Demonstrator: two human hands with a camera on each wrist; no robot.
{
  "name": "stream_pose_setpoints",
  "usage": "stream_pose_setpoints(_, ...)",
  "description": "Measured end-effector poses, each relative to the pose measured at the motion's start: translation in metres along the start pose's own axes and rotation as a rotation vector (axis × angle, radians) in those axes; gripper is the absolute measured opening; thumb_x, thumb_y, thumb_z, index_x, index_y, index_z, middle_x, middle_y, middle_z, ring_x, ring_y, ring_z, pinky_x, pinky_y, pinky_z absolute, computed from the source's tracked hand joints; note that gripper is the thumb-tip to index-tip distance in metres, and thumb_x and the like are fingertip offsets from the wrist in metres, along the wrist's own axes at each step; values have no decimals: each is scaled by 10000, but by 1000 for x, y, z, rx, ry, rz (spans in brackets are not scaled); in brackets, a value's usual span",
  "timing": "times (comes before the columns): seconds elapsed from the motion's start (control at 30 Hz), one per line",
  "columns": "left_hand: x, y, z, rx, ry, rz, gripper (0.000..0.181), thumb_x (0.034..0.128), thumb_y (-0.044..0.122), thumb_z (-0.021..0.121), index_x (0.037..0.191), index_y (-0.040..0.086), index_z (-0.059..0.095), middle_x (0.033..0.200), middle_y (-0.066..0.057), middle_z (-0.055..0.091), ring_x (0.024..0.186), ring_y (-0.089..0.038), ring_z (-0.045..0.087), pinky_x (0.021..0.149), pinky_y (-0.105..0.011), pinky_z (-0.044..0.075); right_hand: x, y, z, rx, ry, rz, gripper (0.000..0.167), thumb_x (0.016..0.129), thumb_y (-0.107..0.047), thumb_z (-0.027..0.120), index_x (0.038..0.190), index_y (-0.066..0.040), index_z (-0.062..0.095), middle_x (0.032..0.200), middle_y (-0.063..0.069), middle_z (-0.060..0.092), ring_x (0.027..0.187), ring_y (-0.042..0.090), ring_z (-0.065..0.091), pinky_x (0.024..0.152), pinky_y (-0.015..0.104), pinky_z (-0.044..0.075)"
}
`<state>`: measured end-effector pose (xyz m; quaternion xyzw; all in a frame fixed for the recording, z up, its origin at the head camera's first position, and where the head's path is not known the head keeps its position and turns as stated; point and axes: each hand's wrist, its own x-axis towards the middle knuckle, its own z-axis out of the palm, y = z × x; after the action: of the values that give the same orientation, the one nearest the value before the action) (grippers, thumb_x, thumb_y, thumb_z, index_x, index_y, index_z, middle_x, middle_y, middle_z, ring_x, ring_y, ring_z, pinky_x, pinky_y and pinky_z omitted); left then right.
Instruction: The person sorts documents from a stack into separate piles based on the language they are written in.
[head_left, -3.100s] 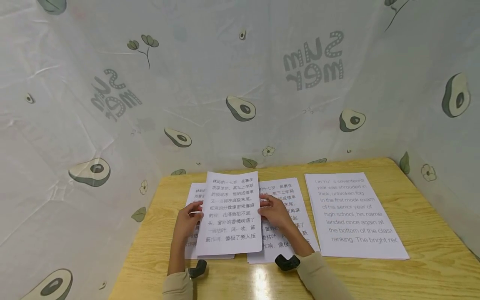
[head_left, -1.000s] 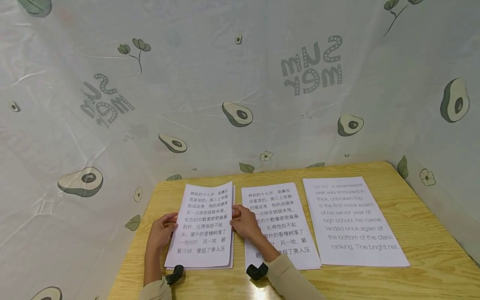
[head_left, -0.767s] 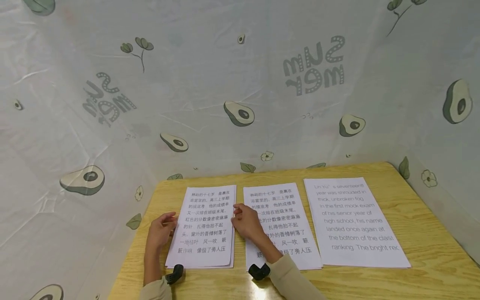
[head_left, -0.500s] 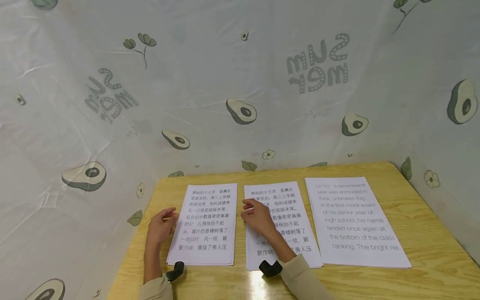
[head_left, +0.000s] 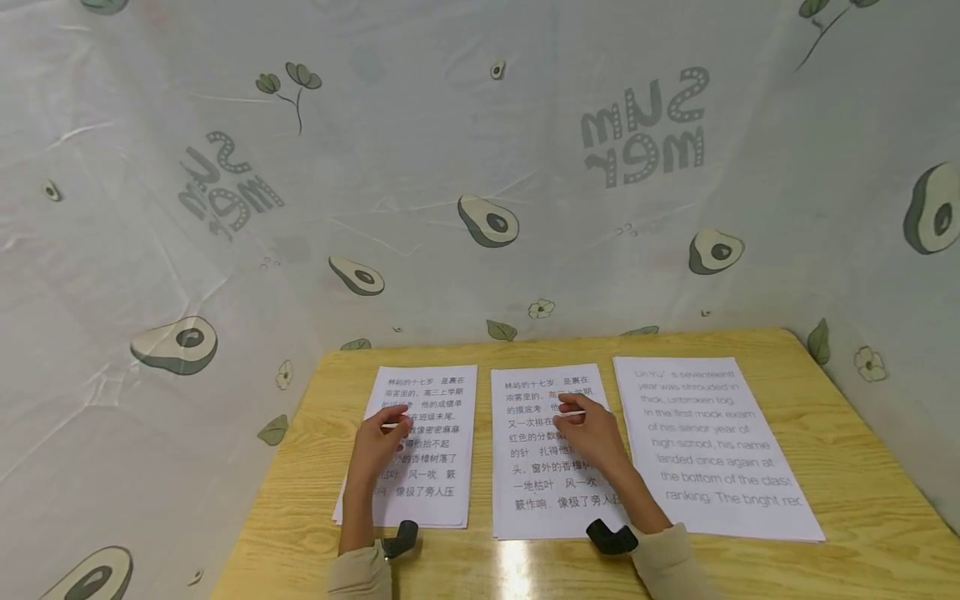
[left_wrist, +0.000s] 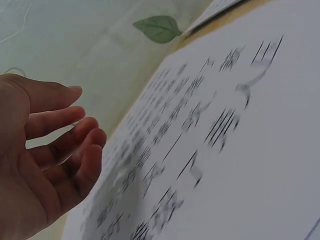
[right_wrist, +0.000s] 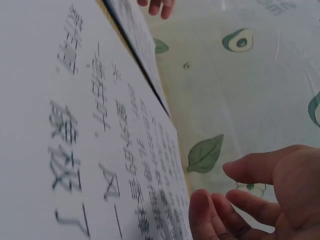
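Three stacks of printed paper lie side by side in the head view. My left hand (head_left: 381, 443) hovers over the left stack (head_left: 431, 500), which bears Chinese text. Its fingers are loosely bent, with nothing between them; the left wrist view shows the hand (left_wrist: 55, 150) apart from the sheet (left_wrist: 240, 165). Above the middle stack (head_left: 525, 467), also in Chinese, is my right hand (head_left: 595, 435), holding nothing. In the right wrist view its thumb and fingers (right_wrist: 250, 167) are spread apart over the page (right_wrist: 30, 150). The right stack (head_left: 720, 475) has English text.
A wooden table (head_left: 480, 567) carries the stacks, with narrow strips of wood between the left and middle ones. Behind and at the sides hangs a pale curtain (head_left: 420, 125) printed with avocados. Each wrist wears a black device (head_left: 611, 537).
A lifted Chinese sheet was laid onto the left stack, and both hands let go. Since then both hands have moved right, the left over its stack, the right over the middle stack.
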<state>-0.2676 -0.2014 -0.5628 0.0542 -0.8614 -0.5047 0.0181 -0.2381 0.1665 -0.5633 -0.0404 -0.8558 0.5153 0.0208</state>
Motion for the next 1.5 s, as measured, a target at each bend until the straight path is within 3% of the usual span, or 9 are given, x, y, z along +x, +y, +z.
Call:
stream_pose_setpoints(0.23, -3, 16, 33, -53, -14, 15, 380, 1017, 182, 726, 1374, 53, 714, 1206, -145, 726, 915, -228, 706, 681, -241, 580, -7, 21, -39, -61, 33, 25, 481, 1017, -180, 709, 1457, -4, 621, 1322, 194, 716, 1168, 345, 719, 877, 308, 562)
stream_pose_setpoints(0.43, -8, 29, 62, -67, -69, 28, 375, 1022, 217, 725, 1377, 98, 719, 1202, -104, 729, 918, -198, 701, 726, -296, 612, -13, 31, -64, -70, 31, 57, 501, 1023, -185, 687, 1471, 21, 598, 1351, 231, 691, 1198, 375, 707, 747, 202, 560)
stream_pose_setpoints(0.63, -12, 38, 88, -107, -113, 47, 385, 1015, 187, 717, 1380, 63, 709, 1180, -123, 737, 845, -179, 700, 672, -265, 591, -13, 35, -74, -139, 6, 44, 504, 1019, -199, 695, 1441, 62, 611, 1299, 239, 712, 1177, 390, 716, 782, 256, 557)
stream_pose_setpoints(0.77, -16, 42, 101, -104, -157, 67, 400, 1008, 182, 722, 1383, 46, 700, 1164, -118, 731, 817, -160, 678, 638, -252, 575, -14, 35, -75, -148, -20, 56, 504, 1006, -206, 703, 1412, 82, 628, 1236, 232, 727, 1058, 330, 754, 759, 281, 548)
stream_pose_setpoints(0.93, -20, 43, 111, -40, -181, 111, 394, 1013, 220, 736, 1371, 59, 704, 1144, -96, 726, 867, -146, 684, 640, -246, 567, -14, 38, -75, -145, -45, 70, 495, 1008, -200, 694, 1403, 92, 633, 1186, 225, 734, 838, 171, 742, 711, 285, 536)
stream_pose_setpoints(1.03, -21, 42, 114, 9, -169, 141, 405, 1014, 233, 740, 1372, 46, 700, 1143, -97, 732, 919, -154, 691, 669, -245, 560, -13, 41, -73, -149, -46, 70, 492, 1012, -189, 691, 1404, 102, 628, 1181, 233, 731, 807, 162, 732, 694, 292, 539)
stream_pose_setpoints(1.3, -22, 42, 118, 117, -138, 136, 361, 990, 207, 757, 1308, 36, 745, 1053, -49, 720, 885, -145, 610, 757, -271, 514, -10, 39, -69, -218, -42, 83, 493, 995, -208, 705, 1372, 106, 653, 1139, 207, 746, 984, 299, 726, 756, 301, 534)
stream_pose_setpoints(1.5, -23, 44, 122, 179, -159, 145, 342, 989, 200, 756, 1287, 34, 767, 1095, -70, 720, 906, -148, 597, 809, -299, 523, -11, 39, -66, -241, -48, 76, 451, 992, -192, 708, 1337, 98, 689, 1101, 189, 770, 984, 302, 737, 779, 343, 550)
